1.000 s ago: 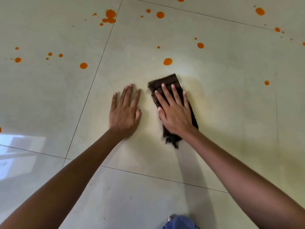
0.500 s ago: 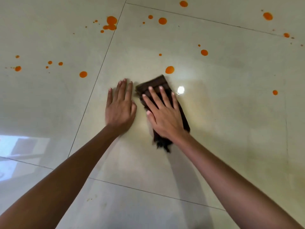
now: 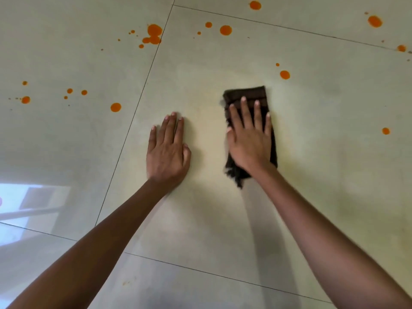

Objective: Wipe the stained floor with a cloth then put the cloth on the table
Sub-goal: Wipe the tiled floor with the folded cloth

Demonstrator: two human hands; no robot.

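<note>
A dark brown folded cloth (image 3: pixel 247 95) lies flat on the pale tiled floor (image 3: pixel 334 175). My right hand (image 3: pixel 249 139) presses on it with straight, spread fingers. My left hand (image 3: pixel 167 152) rests flat on the bare tile a hand's width to the left of the cloth, fingers straight and together. Orange stains dot the floor: one spot (image 3: pixel 284 74) just beyond the cloth to the right, a cluster (image 3: pixel 153 34) at the far left, one spot (image 3: pixel 115 107) left of my left hand. The table is out of view.
More orange drops sit at the far edge (image 3: pixel 225 30) and right (image 3: pixel 385 131). Grout lines cross the tiles. A bright window reflection (image 3: pixel 26 201) shines on the floor at the left.
My right hand has slid the cloth to the right, away from my left hand. The orange spot that lay just beyond the cloth no longer shows. My left hand stays planted.
</note>
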